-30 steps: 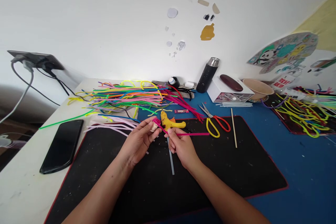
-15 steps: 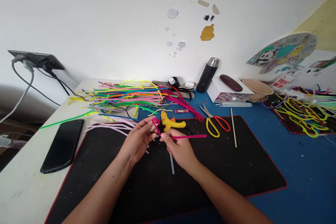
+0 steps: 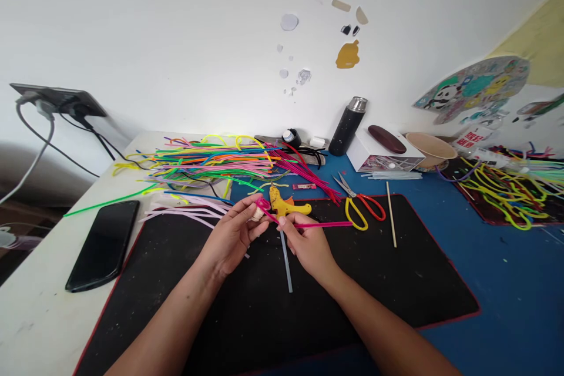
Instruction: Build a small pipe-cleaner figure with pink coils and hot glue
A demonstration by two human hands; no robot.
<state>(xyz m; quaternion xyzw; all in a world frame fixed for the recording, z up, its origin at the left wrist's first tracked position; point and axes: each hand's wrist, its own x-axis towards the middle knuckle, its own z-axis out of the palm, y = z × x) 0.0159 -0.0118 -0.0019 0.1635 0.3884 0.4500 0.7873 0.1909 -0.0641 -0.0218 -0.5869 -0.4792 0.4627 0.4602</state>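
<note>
Between the fingertips of my left hand (image 3: 231,235) is a small cream-coloured piece (image 3: 257,213) with a coiled magenta end on it; its exact shape is partly hidden. A magenta pipe cleaner (image 3: 324,225) runs from that coil through the pinched thumb and fingers of my right hand (image 3: 306,241), its free end stretching right as far as the scissors. Just beyond my hands lies a yellow glue gun (image 3: 288,205) with a translucent glue stick (image 3: 286,264) on the mat in front of it. Scissors (image 3: 355,200) with yellow and red handles rest open to the right.
A black mat (image 3: 396,282) covers the front of the table. Bundled colourful pipe cleaners (image 3: 211,158) lie at the back. A phone (image 3: 103,244) is at left, a wooden stick (image 3: 391,214) at right. Behind stand a black flask (image 3: 348,126), a white box (image 3: 365,155) and a bowl (image 3: 429,147).
My right hand has slid slightly right and up along the magenta pipe cleaner, drawing it straighter away from my left hand. More of the glue stick now shows. My left hand has barely moved.
</note>
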